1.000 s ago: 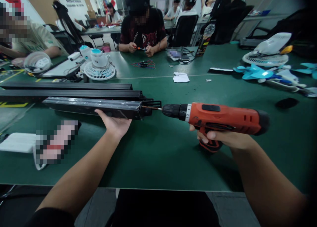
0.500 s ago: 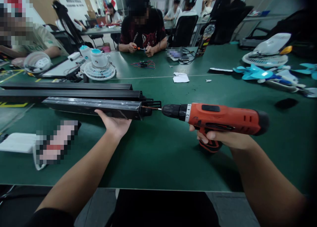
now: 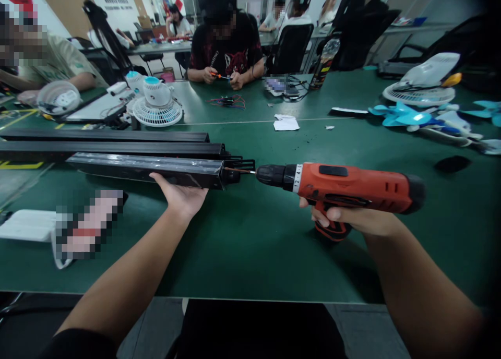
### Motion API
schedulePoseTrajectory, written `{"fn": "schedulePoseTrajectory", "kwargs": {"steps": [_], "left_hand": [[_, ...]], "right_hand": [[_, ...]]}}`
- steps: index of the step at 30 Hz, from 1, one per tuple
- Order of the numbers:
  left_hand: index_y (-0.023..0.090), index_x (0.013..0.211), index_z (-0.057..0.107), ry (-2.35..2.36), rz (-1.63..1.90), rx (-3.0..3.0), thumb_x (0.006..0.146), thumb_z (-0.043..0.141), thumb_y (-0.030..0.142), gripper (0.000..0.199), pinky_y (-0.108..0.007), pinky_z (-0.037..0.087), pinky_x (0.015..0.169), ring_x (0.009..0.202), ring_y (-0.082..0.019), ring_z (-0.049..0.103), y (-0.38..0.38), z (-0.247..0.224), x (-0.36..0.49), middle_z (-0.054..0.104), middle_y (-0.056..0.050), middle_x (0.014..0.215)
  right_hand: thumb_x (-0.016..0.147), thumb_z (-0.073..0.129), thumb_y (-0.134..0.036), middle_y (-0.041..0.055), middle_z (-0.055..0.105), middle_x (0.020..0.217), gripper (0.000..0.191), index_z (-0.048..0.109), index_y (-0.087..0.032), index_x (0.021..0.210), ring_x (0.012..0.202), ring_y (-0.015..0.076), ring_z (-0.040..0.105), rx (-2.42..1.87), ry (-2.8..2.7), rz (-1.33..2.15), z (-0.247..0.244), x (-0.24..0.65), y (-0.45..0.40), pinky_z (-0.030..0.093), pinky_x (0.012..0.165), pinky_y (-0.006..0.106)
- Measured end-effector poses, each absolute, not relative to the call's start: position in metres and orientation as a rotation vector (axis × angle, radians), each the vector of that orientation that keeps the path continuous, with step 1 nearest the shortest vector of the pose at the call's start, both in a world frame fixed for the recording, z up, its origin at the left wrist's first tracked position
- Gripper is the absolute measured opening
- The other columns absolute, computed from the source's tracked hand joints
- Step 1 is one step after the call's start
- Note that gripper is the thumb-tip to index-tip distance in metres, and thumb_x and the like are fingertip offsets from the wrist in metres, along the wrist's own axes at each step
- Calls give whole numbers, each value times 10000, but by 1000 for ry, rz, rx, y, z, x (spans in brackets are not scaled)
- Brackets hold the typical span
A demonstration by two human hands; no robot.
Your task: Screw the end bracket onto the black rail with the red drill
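My right hand (image 3: 344,218) is wrapped round the grip of a red and black power drill (image 3: 352,184), which points left. A thin bit reaches from its chuck to the end of a long black bar (image 3: 148,174); the exact contact point is too small to tell. My left hand (image 3: 183,194) holds that bar from below near its right end, thumb on the near side and the other fingers hidden beneath. Behind it, two more long black bars (image 3: 117,149) lie side by side on the green table (image 3: 250,254).
A pixelated pink item (image 3: 94,223) and a white case (image 3: 31,226) lie at the left. White fan parts (image 3: 156,106) stand behind the bars. Blue fan blades (image 3: 403,115) are at the right. Across the table, a person's hands (image 3: 223,77) hold a small tool.
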State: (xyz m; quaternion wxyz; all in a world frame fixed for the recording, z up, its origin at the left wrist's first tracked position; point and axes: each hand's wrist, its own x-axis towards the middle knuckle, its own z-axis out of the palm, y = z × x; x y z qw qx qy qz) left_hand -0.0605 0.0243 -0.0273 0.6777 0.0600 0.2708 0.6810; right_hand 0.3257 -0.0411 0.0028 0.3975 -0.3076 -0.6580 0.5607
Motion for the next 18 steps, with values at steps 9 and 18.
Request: {"fn": "schedulePoseTrajectory", "kwargs": {"steps": [9, 18], "left_hand": [[377, 1782, 527, 662, 1546, 157, 971, 313, 1069, 1087, -519, 586, 1264, 1634, -378, 604, 22, -22, -56, 679, -114, 1728], [394, 1812, 472, 601, 1528, 154, 953, 349, 1081, 1107, -544, 578, 1285, 1700, -403, 534, 25, -29, -61, 630, -104, 1778]], "right_hand": [[961, 974, -536, -2, 771, 711, 377, 917, -240, 1188, 572, 140, 692, -784, -1671, 1410, 2, 325, -41, 687, 618, 272], [968, 961, -531, 4, 733, 699, 370, 896, -237, 1183, 575, 170, 674, -806, -1674, 1452, 2, 327, -41, 676, 560, 308]]}}
